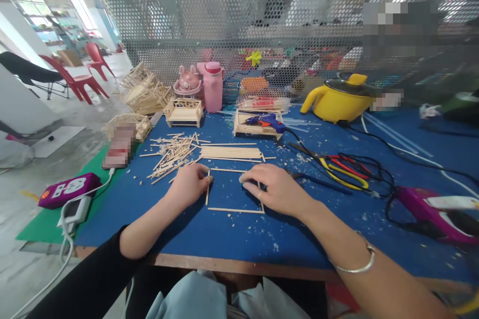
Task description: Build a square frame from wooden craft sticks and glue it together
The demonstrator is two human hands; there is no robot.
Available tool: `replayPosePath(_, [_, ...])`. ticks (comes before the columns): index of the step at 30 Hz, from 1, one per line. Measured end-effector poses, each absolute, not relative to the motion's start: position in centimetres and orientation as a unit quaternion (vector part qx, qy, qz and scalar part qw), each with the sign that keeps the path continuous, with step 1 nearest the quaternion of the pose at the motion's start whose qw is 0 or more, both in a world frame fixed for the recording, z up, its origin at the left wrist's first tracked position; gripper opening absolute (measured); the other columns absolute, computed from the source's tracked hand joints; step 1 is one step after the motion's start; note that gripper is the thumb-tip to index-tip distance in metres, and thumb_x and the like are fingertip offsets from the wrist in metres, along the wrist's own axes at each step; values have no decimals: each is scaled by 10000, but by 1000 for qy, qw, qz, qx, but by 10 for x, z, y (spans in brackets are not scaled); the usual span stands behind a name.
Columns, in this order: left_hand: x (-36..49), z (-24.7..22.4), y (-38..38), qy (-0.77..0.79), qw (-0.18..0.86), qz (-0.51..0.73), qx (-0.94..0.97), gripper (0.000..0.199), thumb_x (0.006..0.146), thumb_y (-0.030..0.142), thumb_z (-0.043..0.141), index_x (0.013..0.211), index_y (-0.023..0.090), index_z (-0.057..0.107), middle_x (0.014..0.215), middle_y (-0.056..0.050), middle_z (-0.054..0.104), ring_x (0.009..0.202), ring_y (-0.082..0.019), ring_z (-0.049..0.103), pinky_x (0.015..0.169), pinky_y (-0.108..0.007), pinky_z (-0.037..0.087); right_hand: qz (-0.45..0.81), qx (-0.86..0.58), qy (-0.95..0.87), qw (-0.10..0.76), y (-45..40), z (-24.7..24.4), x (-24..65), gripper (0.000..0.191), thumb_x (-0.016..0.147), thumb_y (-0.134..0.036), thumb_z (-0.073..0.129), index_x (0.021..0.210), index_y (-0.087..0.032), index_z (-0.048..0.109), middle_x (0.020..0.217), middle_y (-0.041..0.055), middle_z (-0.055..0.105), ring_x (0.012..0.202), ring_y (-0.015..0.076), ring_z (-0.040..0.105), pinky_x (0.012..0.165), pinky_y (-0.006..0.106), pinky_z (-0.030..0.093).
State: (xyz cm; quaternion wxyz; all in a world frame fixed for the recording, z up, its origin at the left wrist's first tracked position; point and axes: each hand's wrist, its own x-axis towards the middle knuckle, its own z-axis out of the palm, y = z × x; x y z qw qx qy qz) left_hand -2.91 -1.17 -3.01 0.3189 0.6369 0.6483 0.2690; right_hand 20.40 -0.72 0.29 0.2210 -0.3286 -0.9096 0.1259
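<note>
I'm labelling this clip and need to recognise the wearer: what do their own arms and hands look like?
The left arm wears a long black sleeve ending on the forearm. The right forearm shows no sleeve, only a silver-coloured bangle. The left hand and right hand are gloveless.

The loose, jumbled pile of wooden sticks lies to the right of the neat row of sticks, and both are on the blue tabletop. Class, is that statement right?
Not quite: the side is wrong. The head view shows the loose, jumbled pile of wooden sticks to the left of the neat row of sticks; both are on the blue tabletop.
</note>
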Motion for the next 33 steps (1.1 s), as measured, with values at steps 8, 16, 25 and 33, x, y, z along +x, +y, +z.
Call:
replayPosePath(8, [-28, -33, -12, 659, 280, 282, 638, 155, 681, 314, 644, 777, 202, 599, 524, 20, 585, 459, -141, 528, 501, -243, 369, 150, -338, -902, 225, -10, -11, 208, 151, 861, -236, 510, 919, -205, 646, 876, 38, 672, 828, 163, 571, 782, 304, 406])
replayPosePath(16, [-36, -28, -18, 641, 364, 331, 589, 215, 782, 353, 532, 944, 213, 541, 578, 15, 603, 447, -138, 550, 435, -224, 392, 132, -310, -929, 150, -27, -11, 192, 170, 832, -325, 561, 893, -204, 664, 784, 40, 642, 767, 167, 529, 731, 308, 336])
replayPosePath(25, [-36, -36, -11, 592, 282, 347, 670, 379, 729, 228, 595, 1106, 227, 556, 971, -38, 657, 575, -118, 551, 595, -251, 425, 79, -303, -940, 137, -33, -20, 182, 204, 875, -279, 495, 864, -206, 685, 729, 34, 632, 710, 158, 490, 686, 304, 278])
replayPosePath(33, [-36, -37, -10, 591, 283, 328, 680, 374, 736, 228, 597, 1109, 234, 561, 1012, -40, 672, 612, -136, 563, 619, -263, 427, 64, -299, -941, 145, -32, -22, 181, 212, 877, -268, 492, 827, -204, 688, 694, 20, 632, 670, 145, 498, 666, 300, 268])
